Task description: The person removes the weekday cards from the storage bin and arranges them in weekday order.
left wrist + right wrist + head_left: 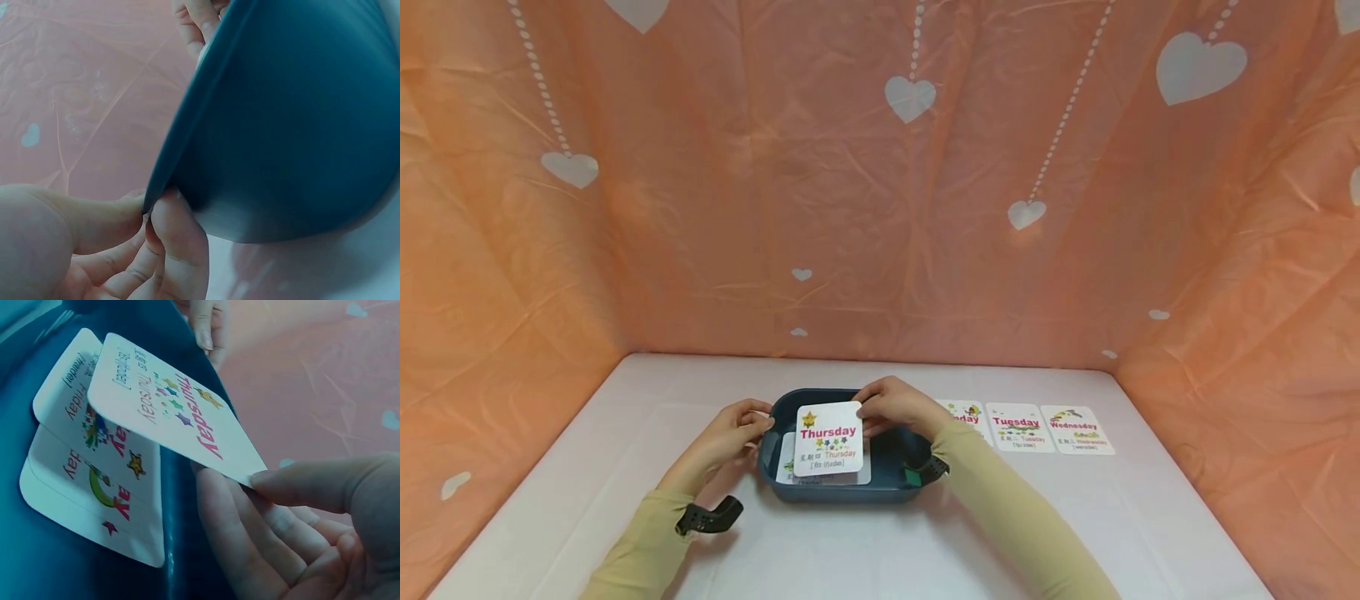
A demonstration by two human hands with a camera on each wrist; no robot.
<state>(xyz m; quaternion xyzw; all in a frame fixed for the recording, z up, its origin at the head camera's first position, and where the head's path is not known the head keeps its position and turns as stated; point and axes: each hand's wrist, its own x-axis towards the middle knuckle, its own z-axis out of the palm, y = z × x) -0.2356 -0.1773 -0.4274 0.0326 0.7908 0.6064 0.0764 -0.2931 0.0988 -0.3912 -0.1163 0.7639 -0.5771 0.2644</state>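
Note:
A white flash card printed "Thursday" [829, 417] is held above a dark blue tray [842, 494]. My right hand [901, 406] pinches it by one corner, thumb on the printed face and fingers behind, as the right wrist view shows. Beneath it, overlapping cards [81, 494] lie in the tray; one reads "Friday" and the rest of the words are partly covered. At the tray's left end, my left hand [733, 435] grips the rim between thumb and fingers. In the left wrist view the tray wall [281, 125] fills most of the right side.
Right of the tray, a row of cards lies on the white table [850, 554]: one ending in "nday" [972, 414], partly behind the right arm, then Tuesday [1019, 433] and Wednesday [1077, 442]. An orange curtain with hearts [850, 208] surrounds the table's back and sides.

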